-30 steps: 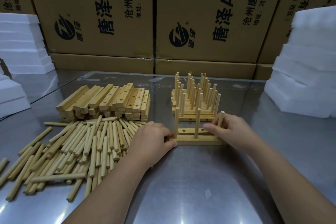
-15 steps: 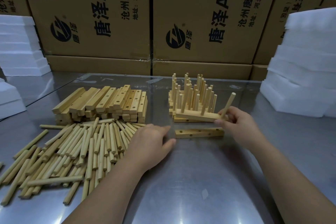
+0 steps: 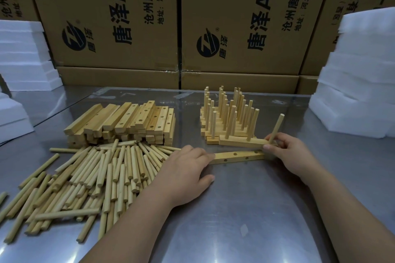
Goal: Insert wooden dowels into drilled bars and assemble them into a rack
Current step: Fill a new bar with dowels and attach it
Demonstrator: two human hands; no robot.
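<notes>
The steel table (image 3: 256, 209) ran back to a wall of printed cardboard boxes (image 3: 128, 17) on the far side. Far left, I saw white foam slabs (image 3: 21, 60) stacked up. Near left, loose dowels (image 3: 96, 173) lay in a messy heap on the table. Just beyond them sat a stack of drilled bars (image 3: 124, 119), holes up.

Next came the left hand (image 3: 186, 168), palm down on the table, fingers relaxed & close together, thumb splayed. Its fingertips touched the left end of an empty bar (image 3: 237, 157). That bar lay flat btwn the two hands, w/ open holes on its top & front faces.

Just behind it was a dowelled bar (image 3: 239, 142) w/ 2 upright pegs & a tilted end dowel (image 3: 277, 126). The right hand (image 3: 286, 153) had its fingers curled & clamped on that bar's right end, round the tilted dowel's base.

Behind that, a pile of finished pieces (image 3: 226, 113) bristled w/ pegs. Far right stood more foam blocks (image 3: 352, 81).
</notes>
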